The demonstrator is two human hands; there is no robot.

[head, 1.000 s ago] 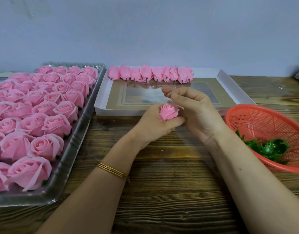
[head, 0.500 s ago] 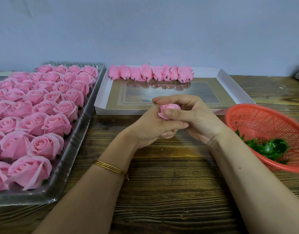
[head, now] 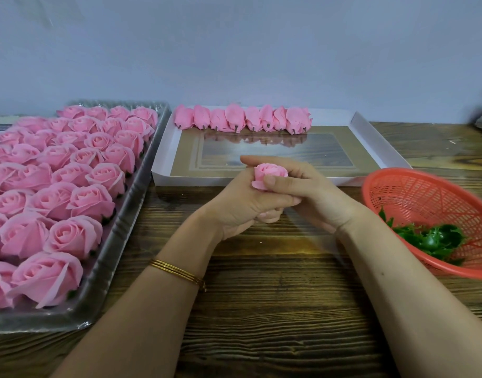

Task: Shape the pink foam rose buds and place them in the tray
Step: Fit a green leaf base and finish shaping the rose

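Note:
A pink foam rose bud [head: 269, 172] sits between both hands just in front of the white tray [head: 381, 148]. My left hand [head: 242, 208] grips it from below and the left. My right hand [head: 310, 192] wraps round it from the right, thumb across its front and fingers curled over the far side. Only the bud's top shows. A row of several shaped buds [head: 242, 120] lies along the tray's far edge, stems pointing toward me.
A clear plastic tray [head: 130, 214] at the left holds several open pink roses [head: 79, 203]. An orange basket [head: 425, 200] with green leaf calyxes [head: 430, 240] stands at the right. Bare wooden table [head: 261, 309] lies in front.
My right hand came down from above the bud and closed round it; both hands now hold the bud, and its petals look pressed closer together.

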